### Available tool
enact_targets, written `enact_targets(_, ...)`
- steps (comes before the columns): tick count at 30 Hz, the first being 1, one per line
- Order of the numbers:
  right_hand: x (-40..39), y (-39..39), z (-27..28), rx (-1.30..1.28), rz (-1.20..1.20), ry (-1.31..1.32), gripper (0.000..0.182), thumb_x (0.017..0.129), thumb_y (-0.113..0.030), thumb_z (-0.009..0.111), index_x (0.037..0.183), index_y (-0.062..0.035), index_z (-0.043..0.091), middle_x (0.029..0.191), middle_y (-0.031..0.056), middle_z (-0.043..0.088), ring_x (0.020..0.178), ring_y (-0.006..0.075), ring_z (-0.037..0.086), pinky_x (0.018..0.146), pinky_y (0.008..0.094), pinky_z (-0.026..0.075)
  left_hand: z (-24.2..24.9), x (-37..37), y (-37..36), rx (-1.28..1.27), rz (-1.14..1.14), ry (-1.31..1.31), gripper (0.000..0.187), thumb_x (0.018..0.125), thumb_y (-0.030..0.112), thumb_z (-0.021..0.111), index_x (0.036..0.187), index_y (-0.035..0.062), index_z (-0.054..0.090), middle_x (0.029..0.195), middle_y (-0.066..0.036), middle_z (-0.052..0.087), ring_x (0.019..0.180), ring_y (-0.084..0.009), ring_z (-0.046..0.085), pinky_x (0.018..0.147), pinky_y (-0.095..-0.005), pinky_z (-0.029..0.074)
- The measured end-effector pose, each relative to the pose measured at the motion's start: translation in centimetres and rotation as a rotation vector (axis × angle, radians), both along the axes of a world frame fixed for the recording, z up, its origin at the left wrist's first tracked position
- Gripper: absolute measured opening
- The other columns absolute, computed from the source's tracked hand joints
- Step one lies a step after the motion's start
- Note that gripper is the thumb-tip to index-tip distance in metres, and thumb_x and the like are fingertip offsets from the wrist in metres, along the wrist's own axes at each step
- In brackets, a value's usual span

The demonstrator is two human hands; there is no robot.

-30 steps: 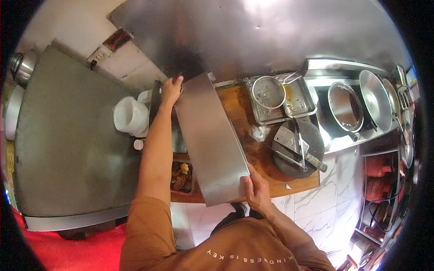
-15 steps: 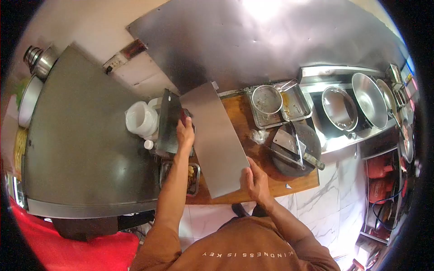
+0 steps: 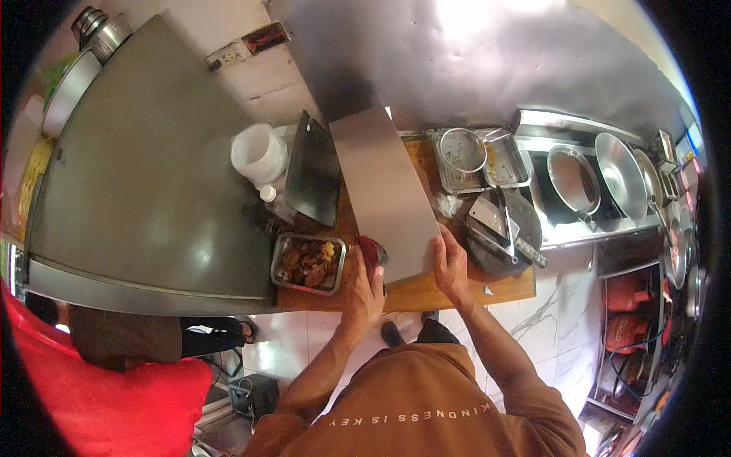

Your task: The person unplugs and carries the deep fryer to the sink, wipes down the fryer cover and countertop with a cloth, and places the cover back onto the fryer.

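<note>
A long, flat metal panel (image 3: 388, 183) lies slanted over the wooden counter, its far end near the steel wall. My right hand (image 3: 451, 266) grips the panel's right edge near its close end, thumb on top. At the close left corner is my left hand (image 3: 362, 301), closed around a dark red, cloth-like bundle (image 3: 371, 251) pressed against the panel. Just left of that hand sits a metal tray of browned food pieces (image 3: 308, 263). A dark upright panel (image 3: 314, 171) stands left of the metal one.
A white tub (image 3: 259, 152) and a white-capped bottle (image 3: 268, 193) stand at the left. To the right, a cleaver (image 3: 487, 215) lies on a round dark block (image 3: 525, 221). Behind are trays with a strainer (image 3: 463, 150) and pans (image 3: 572, 179). Someone in red (image 3: 106, 396) is at lower left.
My left hand has slid down the panel's left side to its near corner, uncovering the food tray. My right hand stays on the right edge. The view has shifted slightly.
</note>
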State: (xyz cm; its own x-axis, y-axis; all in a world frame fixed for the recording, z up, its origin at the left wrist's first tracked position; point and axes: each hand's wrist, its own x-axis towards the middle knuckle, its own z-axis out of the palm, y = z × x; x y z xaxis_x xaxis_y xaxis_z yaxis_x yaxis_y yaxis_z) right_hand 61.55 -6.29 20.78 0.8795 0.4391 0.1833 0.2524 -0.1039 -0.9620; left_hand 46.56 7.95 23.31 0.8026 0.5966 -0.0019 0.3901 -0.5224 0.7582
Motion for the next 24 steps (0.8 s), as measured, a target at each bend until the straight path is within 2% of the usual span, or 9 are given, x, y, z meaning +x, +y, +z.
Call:
enact_targets(5,-0.6,0.4,-0.2,-0.001,-0.029,-0.015,0.039,0.107,-0.026,0.047,0.13,0.0022,0.059,0.112,0.0229,0.07,0.102,0.0263,0.067,0.091,0.0361,0.05,-1.0,-2.7,-1.6,0.067,-0.05,-0.165,0.066,0.103,0.022,0.052,0.155,-0.008,0.024,0.154,-0.034,0.034,0.144,-0.0466,0.035,0.119,-0.0454,0.029)
enact_targets(8,-1.2,0.6,0.0,-0.027,-0.026,0.065,0.039,0.106,-0.026,0.048,0.13,0.0021,0.06,0.113,0.0222,0.071,0.103,0.0252,0.067,0.091,0.0364,0.051,-0.1,-2.8,-1.9,-0.012,-0.002,-0.226,0.066,0.104,0.022,0.053,0.156,-0.006,0.023,0.151,-0.032,0.04,0.139,-0.0447,0.044,0.114,-0.0447,0.037)
enact_targets(10,-1.5,1.3,-0.4,-0.043,-0.049,0.186,0.039,0.106,-0.027,0.049,0.13,0.0017,0.06,0.114,0.0214,0.071,0.104,0.0243,0.067,0.091,0.0372,0.051,-0.4,-3.3,-1.6,-0.186,0.033,-0.232,0.066,0.104,0.027,0.053,0.154,-0.0072,0.027,0.151,-0.031,0.042,0.139,-0.0421,0.044,0.116,-0.044,0.034)
enact_targets(11,-1.9,1.5,-0.4,-0.031,-0.048,0.132,0.039,0.106,-0.027,0.049,0.13,0.0018,0.06,0.114,0.0223,0.071,0.103,0.0267,0.067,0.091,0.0382,0.051,-0.8,-3.3,-1.2,-0.271,0.051,-0.238,0.066,0.104,0.029,0.054,0.153,-0.0078,0.029,0.15,-0.03,0.043,0.139,-0.0408,0.044,0.116,-0.0437,0.033)
enact_targets(14,-3.1,3.2,0.9,-0.013,-0.055,-0.016,0.039,0.106,-0.027,0.048,0.129,0.0022,0.059,0.114,0.0248,0.069,0.103,0.0348,0.068,0.089,0.0412,0.052,-3.9,-3.8,0.2,-0.107,0.219,-0.317,0.056,0.104,0.024,0.053,0.15,-0.0043,0.037,0.139,-0.026,0.054,0.126,-0.0372,0.055,0.109,-0.0435,0.04)
enact_targets(16,-4.1,4.4,2.9,-0.032,-0.066,-0.088,0.039,0.106,-0.027,0.047,0.127,0.003,0.058,0.114,0.0267,0.068,0.104,0.0416,0.067,0.089,0.0436,0.052,-2.5,-4.0,1.0,-0.247,0.276,-0.349,0.055,0.104,0.03,0.055,0.146,-0.0027,0.043,0.135,-0.022,0.057,0.121,-0.0342,0.056,0.106,-0.0429,0.041)
enact_targets(17,-4.3,4.6,4.7,-0.058,0.006,-0.114,0.036,0.105,-0.025,0.046,0.127,0.0025,0.055,0.11,0.0299,0.067,0.103,0.0501,0.063,0.086,0.0489,0.052,-1.1,-4.2,1.3,-0.318,0.301,-0.331,0.055,0.104,0.032,0.055,0.145,-0.0025,0.044,0.135,-0.022,0.057,0.12,-0.0331,0.056,0.106,-0.0422,0.041)
enact_targets(20,-4.4,6.5,6.5,-0.256,0.02,-0.128,0.041,0.104,-0.024,0.049,0.13,0.0061,0.055,0.118,0.0325,0.064,0.112,0.0493,0.061,0.093,0.0486,0.05,-2.1,-4.6,2.8,-0.45,0.387,-0.351,0.055,0.102,0.038,0.059,0.141,-0.0002,0.05,0.132,-0.015,0.059,0.118,-0.0287,0.056,0.105,-0.0396,0.041)
enact_targets(24,-4.1,9.4,4.0,-0.197,0.059,-0.361,0.037,0.101,-0.017,0.052,0.126,0.0102,0.046,0.098,0.0325,0.062,0.088,0.0525,0.061,0.077,0.0577,0.049,-7.7,-4.1,5.4,-0.782,0.407,-0.548,0.057,0.099,0.039,0.066,0.141,0.0037,0.051,0.132,-0.007,0.059,0.116,-0.0241,0.057,0.101,-0.0373,0.044)
